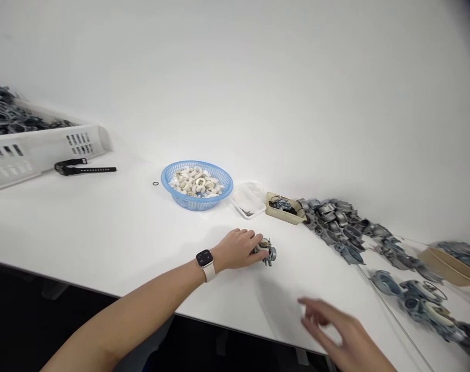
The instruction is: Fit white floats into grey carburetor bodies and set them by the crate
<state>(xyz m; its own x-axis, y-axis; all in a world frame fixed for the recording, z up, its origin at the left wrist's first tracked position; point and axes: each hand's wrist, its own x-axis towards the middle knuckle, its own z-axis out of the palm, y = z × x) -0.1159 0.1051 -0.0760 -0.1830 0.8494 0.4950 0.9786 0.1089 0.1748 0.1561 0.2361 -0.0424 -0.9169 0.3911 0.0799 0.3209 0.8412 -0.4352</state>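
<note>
My left hand (240,250), with a watch on its wrist, is closed around a small metal carburetor (269,252) on the white table. Its fingers hide much of the part; a light-coloured piece shows on top and a round grey end faces right. My right hand (328,325) hovers over the front edge, slightly blurred. Its thumb and fingers curve with a gap between the tips, and I see nothing held there. Behind the carburetor are a white plastic tray (238,202) with a few small dark pieces and a cream tray (285,216) of dark parts.
A blue basket (197,204) holds white ring-shaped parts. Grey metal castings (338,222) are heaped along the right, near a tan container (448,266). At left stand a white crate (45,150) of metal parts and a black watch (83,169). A small black ring (155,183) lies nearby.
</note>
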